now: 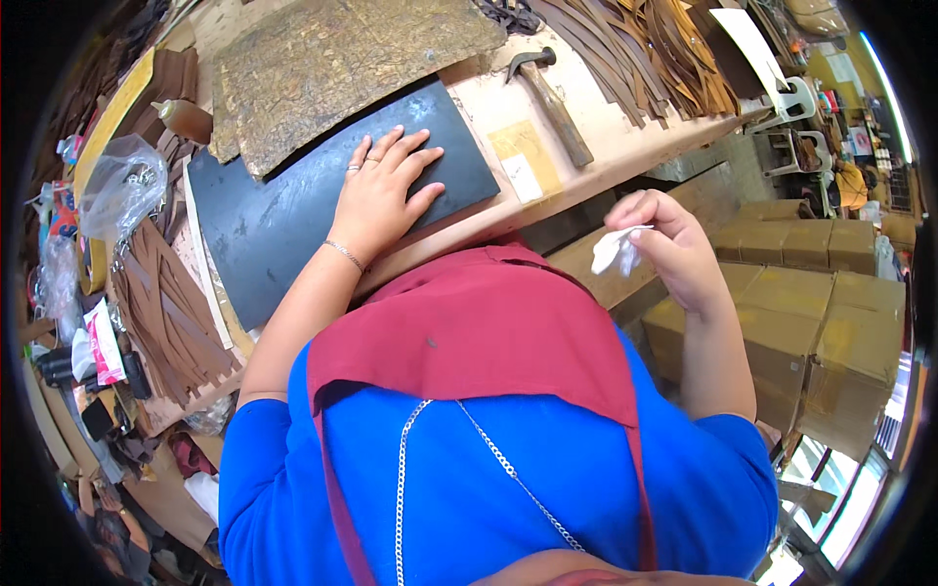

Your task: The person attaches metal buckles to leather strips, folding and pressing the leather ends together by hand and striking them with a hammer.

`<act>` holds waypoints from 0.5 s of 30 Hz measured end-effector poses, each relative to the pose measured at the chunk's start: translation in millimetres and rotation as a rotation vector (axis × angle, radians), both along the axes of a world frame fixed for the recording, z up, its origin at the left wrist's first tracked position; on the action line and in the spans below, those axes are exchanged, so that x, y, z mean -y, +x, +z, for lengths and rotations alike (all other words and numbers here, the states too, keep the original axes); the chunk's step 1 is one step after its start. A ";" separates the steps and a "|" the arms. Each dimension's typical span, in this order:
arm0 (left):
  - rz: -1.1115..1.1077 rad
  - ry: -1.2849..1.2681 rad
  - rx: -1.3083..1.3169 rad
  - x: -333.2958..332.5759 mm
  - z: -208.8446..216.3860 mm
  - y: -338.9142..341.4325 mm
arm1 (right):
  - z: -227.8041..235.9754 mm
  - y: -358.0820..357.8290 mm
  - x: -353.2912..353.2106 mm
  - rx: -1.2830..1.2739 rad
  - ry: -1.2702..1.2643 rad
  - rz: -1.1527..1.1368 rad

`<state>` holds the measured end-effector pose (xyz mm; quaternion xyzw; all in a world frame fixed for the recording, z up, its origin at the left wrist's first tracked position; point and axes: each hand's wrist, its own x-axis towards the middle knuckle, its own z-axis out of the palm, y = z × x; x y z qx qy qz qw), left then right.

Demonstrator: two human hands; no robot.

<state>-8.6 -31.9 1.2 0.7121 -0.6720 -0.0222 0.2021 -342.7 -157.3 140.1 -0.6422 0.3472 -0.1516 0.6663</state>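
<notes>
My left hand (391, 181) lies flat with its fingers spread on a smooth black mat (264, 230) on the workbench. Off the bench edge to the right, my right hand (669, 239) pinches a crumpled white tissue (616, 251), holding it in the air. A rough brown mottled sheet (342, 73) covers the mat's far side. To the right of the mat lie a yellowish paper piece (523, 146) with a white part and a hammer (554, 107) with a wooden handle.
Brown leather strips (635, 49) are heaped at the far right of the bench, and more strips (166, 303) at the left. A squeeze bottle (184, 120), a clear plastic bag (122, 186) and a tissue pack (105, 342) are leftward. Cardboard boxes (782, 303) stand right.
</notes>
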 end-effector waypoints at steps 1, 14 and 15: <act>0.003 0.009 0.004 -0.4 0.1 0.7 | 6.0 0.1 -3.0 -0.066 0.012 -0.096; -0.035 -0.064 0.010 2.5 -14.6 -4.8 | 95.8 167.6 -113.7 0.916 -0.022 0.559; -0.042 -0.052 0.036 1.8 -8.0 -5.7 | 94.8 179.8 -130.7 1.114 -0.147 0.533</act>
